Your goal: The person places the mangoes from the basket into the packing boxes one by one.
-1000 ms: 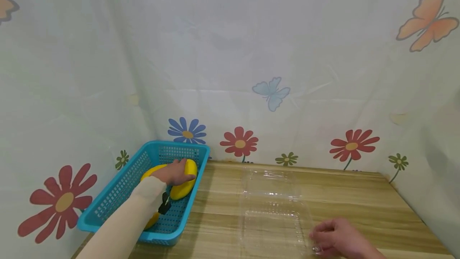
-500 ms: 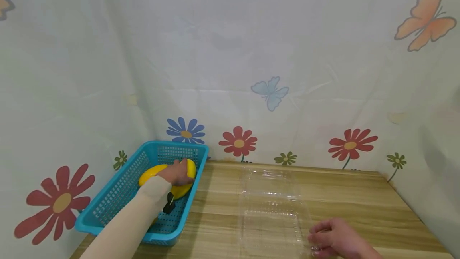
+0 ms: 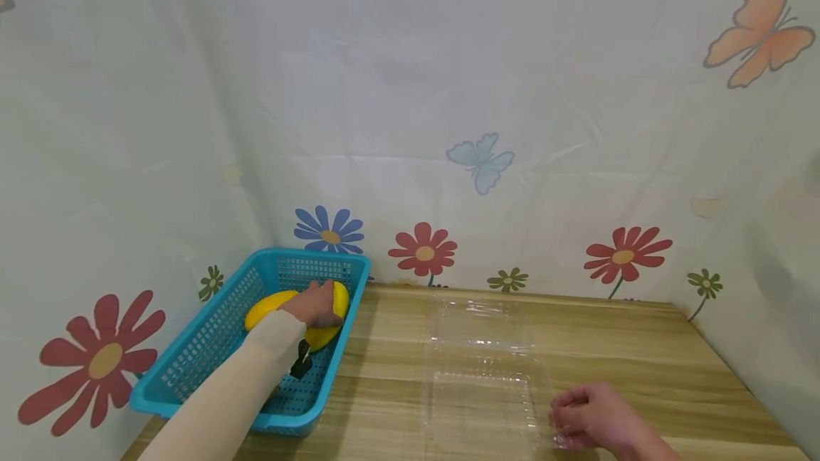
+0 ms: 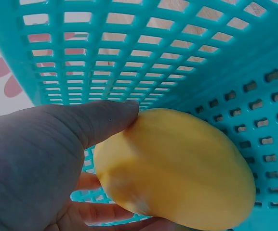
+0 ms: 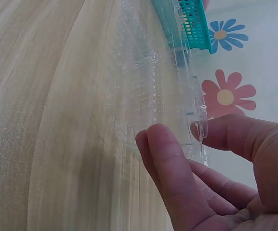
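Note:
My left hand [image 3: 314,304] is down inside the turquoise basket [image 3: 211,347] and grips a yellow mango [image 4: 177,168]. In the left wrist view the thumb lies on one side of the mango and the fingers curl beneath it. A second yellow mango [image 3: 267,306] lies to the left of that hand, partly hidden by it. On the table, a clear plastic clamshell box [image 3: 483,400] stands with its lid spread out behind the base. My right hand [image 3: 598,418] pinches the box's right edge between thumb and fingers, as the right wrist view shows.
The basket stands at the left of the wooden table [image 3: 640,354], close to a white curtain [image 3: 397,91] printed with flowers and butterflies. The curtain closes off the back and both sides. A black strap piece [image 3: 301,360] hangs at the left wrist.
The left hand has settled slightly on the mango at the basket's right side. The right hand keeps its place at the box's edge. The view shifts a little.

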The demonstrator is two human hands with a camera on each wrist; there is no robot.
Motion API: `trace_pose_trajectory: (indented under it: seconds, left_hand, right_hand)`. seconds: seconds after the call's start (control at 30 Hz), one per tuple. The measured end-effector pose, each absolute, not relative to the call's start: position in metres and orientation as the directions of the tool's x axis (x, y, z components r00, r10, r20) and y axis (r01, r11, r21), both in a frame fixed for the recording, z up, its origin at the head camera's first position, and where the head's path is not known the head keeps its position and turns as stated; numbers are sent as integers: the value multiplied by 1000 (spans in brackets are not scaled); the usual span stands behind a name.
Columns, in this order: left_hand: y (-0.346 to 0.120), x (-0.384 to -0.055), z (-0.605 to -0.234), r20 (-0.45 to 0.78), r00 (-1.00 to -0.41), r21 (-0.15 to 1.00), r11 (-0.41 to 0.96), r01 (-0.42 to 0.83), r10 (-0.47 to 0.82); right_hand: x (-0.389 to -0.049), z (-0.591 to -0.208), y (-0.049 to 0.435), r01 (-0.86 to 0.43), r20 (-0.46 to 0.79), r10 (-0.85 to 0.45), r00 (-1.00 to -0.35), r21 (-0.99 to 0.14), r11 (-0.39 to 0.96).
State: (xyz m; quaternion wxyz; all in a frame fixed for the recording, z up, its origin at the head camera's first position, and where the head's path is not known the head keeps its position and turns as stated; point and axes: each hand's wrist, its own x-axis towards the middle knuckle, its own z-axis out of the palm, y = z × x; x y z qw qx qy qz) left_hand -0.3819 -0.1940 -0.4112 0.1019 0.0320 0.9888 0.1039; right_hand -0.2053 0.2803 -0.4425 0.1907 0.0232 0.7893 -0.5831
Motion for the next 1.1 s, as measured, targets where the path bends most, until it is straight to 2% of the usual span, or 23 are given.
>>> trace_pose_trajectory:
  seconds: [0.43, 1.1]
  left_hand:
    - [-188, -381, -409, -207, -977, 208, 978, 5, 49]
    - [-184, -384, -408, -196, -980, 229, 973, -21, 25]
  right_hand:
    - [-207, -449, 278, 208, -279, -182, -943, -920, 332]
    - [-205, -451, 275, 208, -264, -160, -951, -932, 298]
